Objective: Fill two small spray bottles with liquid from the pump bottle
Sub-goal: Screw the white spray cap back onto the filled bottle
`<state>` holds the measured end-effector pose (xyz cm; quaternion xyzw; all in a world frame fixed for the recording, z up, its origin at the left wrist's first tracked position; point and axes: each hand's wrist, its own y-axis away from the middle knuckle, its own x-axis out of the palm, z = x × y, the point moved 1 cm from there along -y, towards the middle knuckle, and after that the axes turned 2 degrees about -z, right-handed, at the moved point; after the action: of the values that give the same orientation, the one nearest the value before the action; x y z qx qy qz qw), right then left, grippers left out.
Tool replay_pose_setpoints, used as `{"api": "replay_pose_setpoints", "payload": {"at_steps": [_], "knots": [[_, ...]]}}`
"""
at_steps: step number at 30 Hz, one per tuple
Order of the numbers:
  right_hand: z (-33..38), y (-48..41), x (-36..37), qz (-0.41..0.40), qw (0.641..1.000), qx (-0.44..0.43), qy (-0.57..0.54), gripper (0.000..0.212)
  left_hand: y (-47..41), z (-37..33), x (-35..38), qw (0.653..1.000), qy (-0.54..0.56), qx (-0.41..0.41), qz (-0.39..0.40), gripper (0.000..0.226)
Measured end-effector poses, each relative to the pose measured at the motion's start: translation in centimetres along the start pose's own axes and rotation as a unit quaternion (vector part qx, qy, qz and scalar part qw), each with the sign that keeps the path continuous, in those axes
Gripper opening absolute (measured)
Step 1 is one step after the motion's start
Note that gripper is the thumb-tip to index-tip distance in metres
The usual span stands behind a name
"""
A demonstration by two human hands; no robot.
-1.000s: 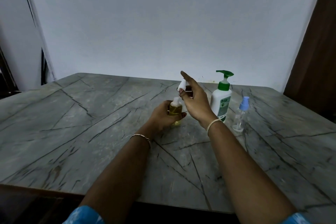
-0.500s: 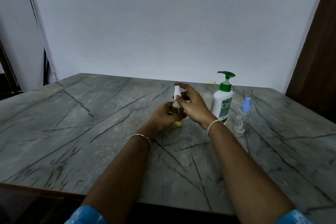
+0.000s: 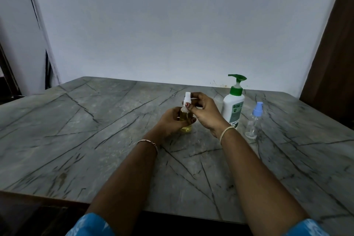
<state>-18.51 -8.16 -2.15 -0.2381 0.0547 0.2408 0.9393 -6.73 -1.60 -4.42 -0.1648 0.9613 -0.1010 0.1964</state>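
Observation:
A small spray bottle [image 3: 185,120] holding yellow liquid stands on the grey marble table [image 3: 95,130], near its middle. My left hand [image 3: 170,121] grips its body. My right hand [image 3: 205,111] pinches the white spray cap [image 3: 187,99] sitting on the bottle's neck. To the right stands the white pump bottle [image 3: 232,107] with a green pump head. Further right is a second small spray bottle [image 3: 253,120], clear, with a light blue cap; it looks empty.
The table runs back to a pale wall. A brown wooden door or panel [image 3: 333,59] rises at the right. The table's front edge [image 3: 57,199] lies close to me.
My right hand has brought the white spray cap down from above the yellow-filled bottle onto its neck. My left hand has kept its hold on the bottle.

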Motion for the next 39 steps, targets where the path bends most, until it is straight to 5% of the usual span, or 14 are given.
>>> {"api": "replay_pose_setpoints", "payload": {"at_steps": [6,12,17,22,28,35,39], "knots": [[-0.1,0.3,-0.2,0.041,0.995,0.021,-0.083,0.032,0.2,-0.2,-0.4,0.999,0.03,-0.016,0.03,0.039],[-0.4,0.4,0.1,-0.094,0.995,-0.042,0.005,0.032,0.4,-0.3,-0.5,0.998,0.045,-0.021,0.027,0.039],[-0.5,0.6,0.3,-0.122,0.991,-0.055,0.012,0.032,0.3,-0.1,-0.5,0.999,0.048,-0.021,0.015,0.038],[-0.1,0.4,0.7,-0.067,0.991,0.023,-0.114,0.024,0.1,0.1,-0.5,0.999,0.023,-0.028,0.005,0.05],[0.3,0.5,0.1,-0.174,0.983,-0.008,-0.061,0.016,0.1,0.1,-0.4,1.0,0.014,-0.027,0.005,0.053],[0.7,0.6,1.2,-0.044,0.999,-0.005,-0.025,0.024,0.4,-0.3,-0.3,0.999,0.029,-0.011,0.009,0.027],[0.5,0.7,1.0,-0.073,0.996,-0.035,0.03,0.026,0.5,-0.2,-0.2,1.0,0.029,-0.001,0.004,0.032]]}}
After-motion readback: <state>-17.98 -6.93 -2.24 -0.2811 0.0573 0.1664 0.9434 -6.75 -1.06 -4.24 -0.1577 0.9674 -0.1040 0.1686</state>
